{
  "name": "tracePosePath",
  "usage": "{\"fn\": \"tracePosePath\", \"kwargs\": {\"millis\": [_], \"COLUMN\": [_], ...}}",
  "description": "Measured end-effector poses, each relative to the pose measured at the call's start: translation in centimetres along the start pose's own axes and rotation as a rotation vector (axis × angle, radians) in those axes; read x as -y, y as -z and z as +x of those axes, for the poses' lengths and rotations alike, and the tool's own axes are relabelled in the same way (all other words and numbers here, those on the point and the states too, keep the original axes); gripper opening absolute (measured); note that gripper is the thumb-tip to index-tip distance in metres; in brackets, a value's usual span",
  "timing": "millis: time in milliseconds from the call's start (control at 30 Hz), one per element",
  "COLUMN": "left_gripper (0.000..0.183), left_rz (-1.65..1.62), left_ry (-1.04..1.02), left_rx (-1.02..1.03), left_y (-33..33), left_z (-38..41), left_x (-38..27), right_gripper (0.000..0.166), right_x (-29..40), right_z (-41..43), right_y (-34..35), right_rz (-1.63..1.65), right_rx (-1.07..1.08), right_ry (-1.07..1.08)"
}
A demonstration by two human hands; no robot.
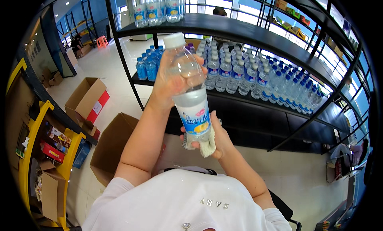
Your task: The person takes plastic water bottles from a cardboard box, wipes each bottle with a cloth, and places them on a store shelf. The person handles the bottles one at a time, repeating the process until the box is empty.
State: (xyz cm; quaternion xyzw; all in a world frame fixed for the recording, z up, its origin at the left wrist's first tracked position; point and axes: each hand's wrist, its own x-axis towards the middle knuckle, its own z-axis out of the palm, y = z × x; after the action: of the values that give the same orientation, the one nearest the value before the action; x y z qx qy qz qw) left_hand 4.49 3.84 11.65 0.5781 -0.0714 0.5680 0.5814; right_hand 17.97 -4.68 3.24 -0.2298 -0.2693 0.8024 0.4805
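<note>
A large clear plastic bottle (191, 96) with a white cap and a blue and white label tilts in front of my chest. Behind its upper part, my left hand (170, 78) grips it near the shoulder, the fingertips showing at the right side. At the base is my right hand (220, 135), holding a pale cloth (208, 144) against the bottle's lower end. Similar bottles (173, 8) stand on the upper black shelf. Rows of water bottles (236, 72) and small blue bottles (146, 66) fill the shelf below.
An open cardboard box (112, 147) lies on the floor by my left arm, with a red and brown carton (86, 99) beyond. Yellow-edged shelving (27, 162) holds boxes at the far left. A black metal rack (233, 30) spans the front. A seated person (353, 153) is at the far right.
</note>
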Motion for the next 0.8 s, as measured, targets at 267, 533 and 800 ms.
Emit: {"fn": "tracePosePath", "kwargs": {"millis": [267, 533, 800], "left_gripper": [0.073, 0.076, 0.078], "left_rz": [0.000, -0.033, -0.044], "left_ry": [0.033, 0.054, 0.075], "left_rx": [-0.018, -0.013, 0.070], "left_y": [2.3, 6.0, 11.5], "left_z": [1.1, 3.4, 8.3], "left_x": [-0.5, -0.9, -1.5], "right_gripper": [0.063, 0.051, 0.080], "right_x": [-0.3, 0.6, 3.9], "right_z": [2.2, 6.1, 13.3], "right_y": [-0.6, -0.8, -3.4], "right_rz": [-0.378, -0.586, -0.822], "right_rx": [-0.071, 0.040, 0.017], "right_ry": [0.135, 0.275, 0.477]}}
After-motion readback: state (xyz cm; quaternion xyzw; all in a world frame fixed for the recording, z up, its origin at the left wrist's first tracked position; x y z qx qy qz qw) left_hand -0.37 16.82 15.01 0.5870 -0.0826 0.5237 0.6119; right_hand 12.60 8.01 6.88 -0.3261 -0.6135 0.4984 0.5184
